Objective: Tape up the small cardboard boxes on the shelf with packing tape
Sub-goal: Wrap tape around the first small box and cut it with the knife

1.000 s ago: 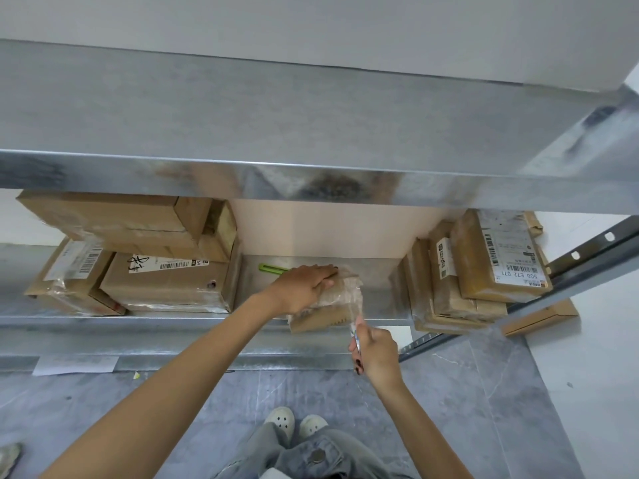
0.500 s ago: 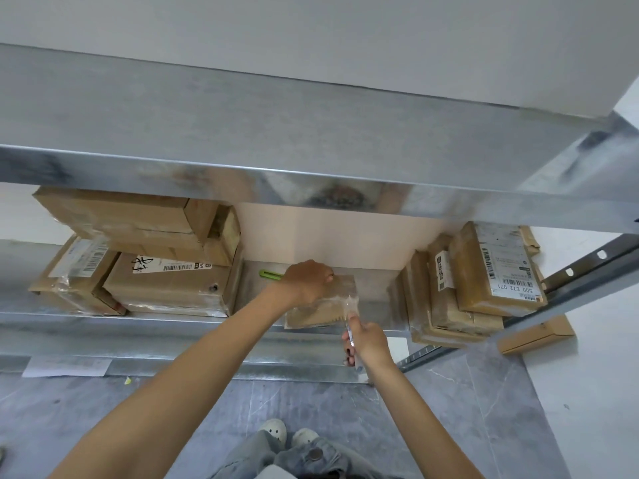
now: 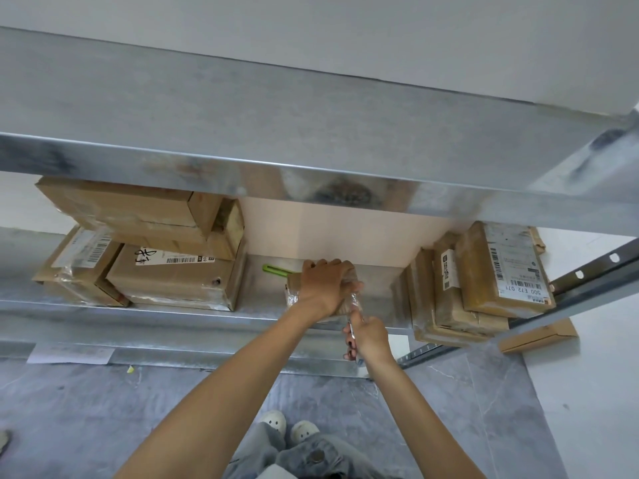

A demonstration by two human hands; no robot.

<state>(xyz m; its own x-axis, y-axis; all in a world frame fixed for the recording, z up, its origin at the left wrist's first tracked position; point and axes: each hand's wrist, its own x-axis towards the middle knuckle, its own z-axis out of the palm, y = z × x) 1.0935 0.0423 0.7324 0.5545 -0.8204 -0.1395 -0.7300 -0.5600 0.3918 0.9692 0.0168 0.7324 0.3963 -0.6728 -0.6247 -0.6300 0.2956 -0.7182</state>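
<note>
The small cardboard box sits by the front edge of the shelf, between the left parcel stack and the right parcel stack. Its long axis runs roughly left to right. It is brown, under crinkled clear tape. The left hand grips its top, and the right hand clasps a slim metal tool at its near right corner.
</note>
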